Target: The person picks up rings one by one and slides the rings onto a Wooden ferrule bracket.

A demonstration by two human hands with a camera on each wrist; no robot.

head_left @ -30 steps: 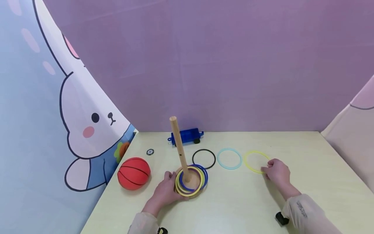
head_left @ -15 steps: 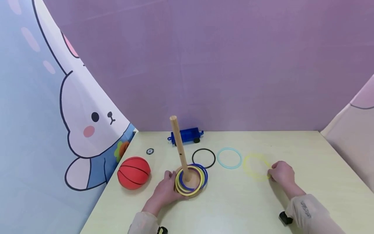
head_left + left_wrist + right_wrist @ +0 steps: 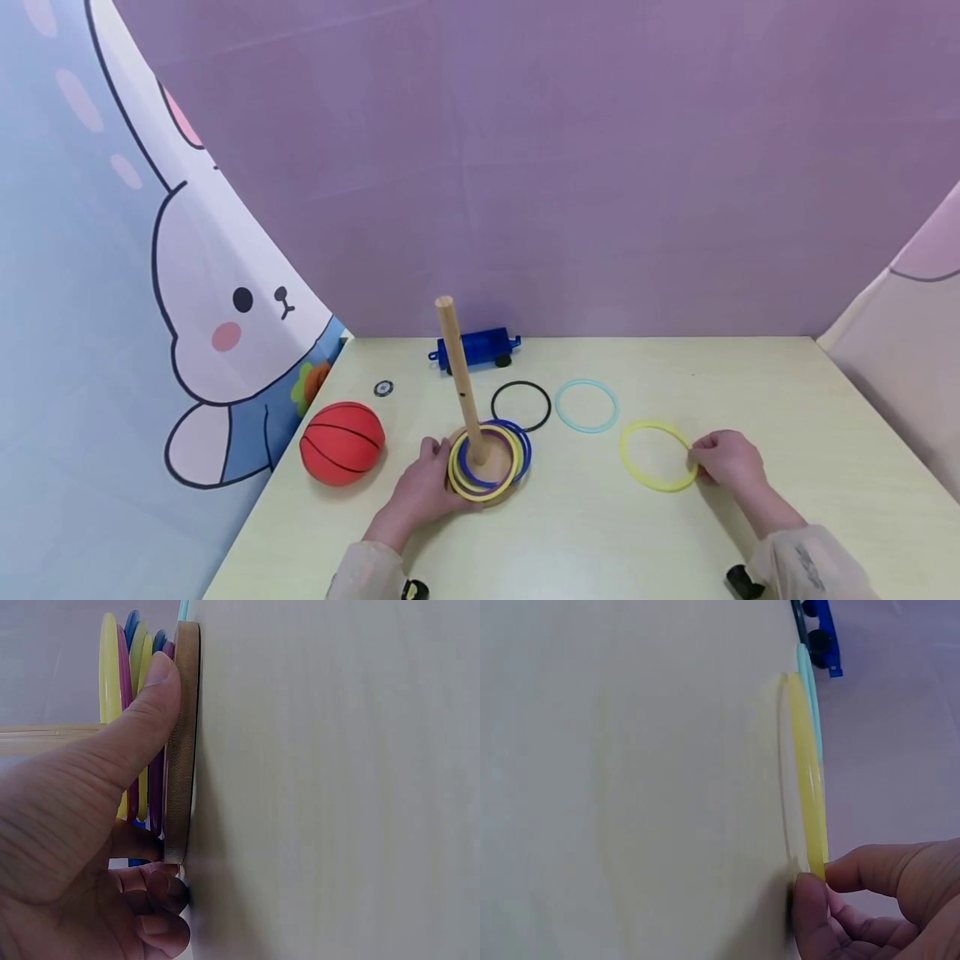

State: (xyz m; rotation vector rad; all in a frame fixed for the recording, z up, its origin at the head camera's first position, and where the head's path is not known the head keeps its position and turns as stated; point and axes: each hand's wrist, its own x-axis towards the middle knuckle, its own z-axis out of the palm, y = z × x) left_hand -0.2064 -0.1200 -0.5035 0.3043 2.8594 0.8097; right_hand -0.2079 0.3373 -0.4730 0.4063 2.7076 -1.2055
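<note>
My left hand (image 3: 423, 492) holds the round wooden base (image 3: 181, 765) of a ring-toss stand. In the left wrist view the thumb lies along the base's near rim. A wooden peg (image 3: 459, 375) rises from the base and leans a little to the left in the head view. Several yellow, purple and blue rings (image 3: 111, 671) are stacked loosely around the peg's foot. My right hand (image 3: 731, 458) pinches the right edge of a yellow ring (image 3: 807, 772) between thumb and finger. That ring is tilted, its far edge low over the table; whether it touches cannot be told.
Behind lie a light blue ring (image 3: 587, 431) and a black ring (image 3: 522, 383). A blue wheeled toy wagon (image 3: 487, 347) stands at the table's back edge. A red ball (image 3: 342, 443) sits on the left, with a small round disc (image 3: 383, 388) behind it.
My right hand has drawn the yellow ring toward me and slightly right, away from its place beside the light blue ring. The left hand and the stand have stayed put.
</note>
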